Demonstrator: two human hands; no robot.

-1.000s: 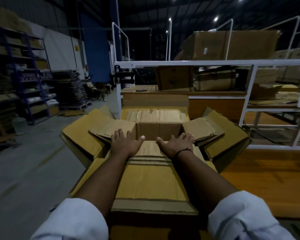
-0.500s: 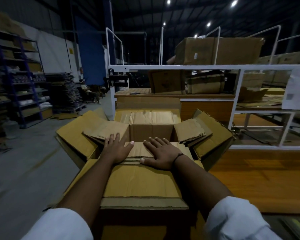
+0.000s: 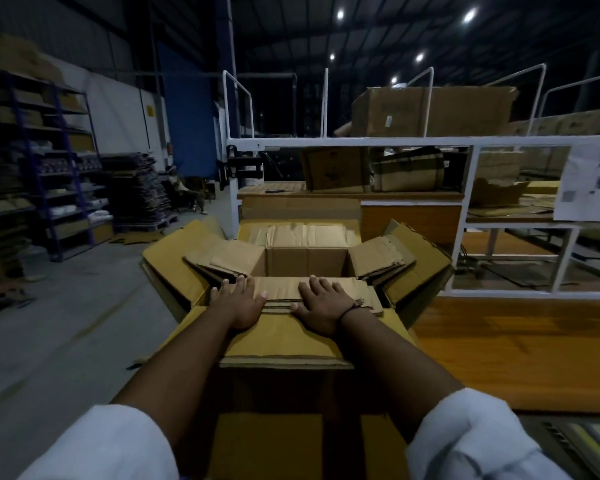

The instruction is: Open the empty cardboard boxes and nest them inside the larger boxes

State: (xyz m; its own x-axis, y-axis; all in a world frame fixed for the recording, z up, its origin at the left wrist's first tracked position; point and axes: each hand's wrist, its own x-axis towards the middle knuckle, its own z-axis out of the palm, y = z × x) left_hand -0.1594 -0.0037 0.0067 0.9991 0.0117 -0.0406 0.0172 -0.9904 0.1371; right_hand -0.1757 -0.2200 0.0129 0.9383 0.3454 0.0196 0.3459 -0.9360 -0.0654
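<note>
A large cardboard box (image 3: 174, 265) stands open in front of me, its flaps spread to all sides. Several smaller boxes (image 3: 305, 261) sit nested inside it, their flaps folded outward in layers. My left hand (image 3: 239, 303) lies flat on the near stacked flaps, fingers straight. My right hand (image 3: 321, 306), with a dark band at the wrist, presses flat on the same near flaps beside it. The innermost box is open and looks empty.
A white metal rack (image 3: 465, 216) with more cardboard boxes (image 3: 430, 112) stands behind and to the right. An orange wooden tabletop (image 3: 516, 348) lies on my right. Blue shelving (image 3: 49, 168) and stacked flat cardboard (image 3: 136, 188) line the left wall, past the grey floor.
Both hands slid back toward me along the near flaps, pressing them down. The view tilted up slightly.
</note>
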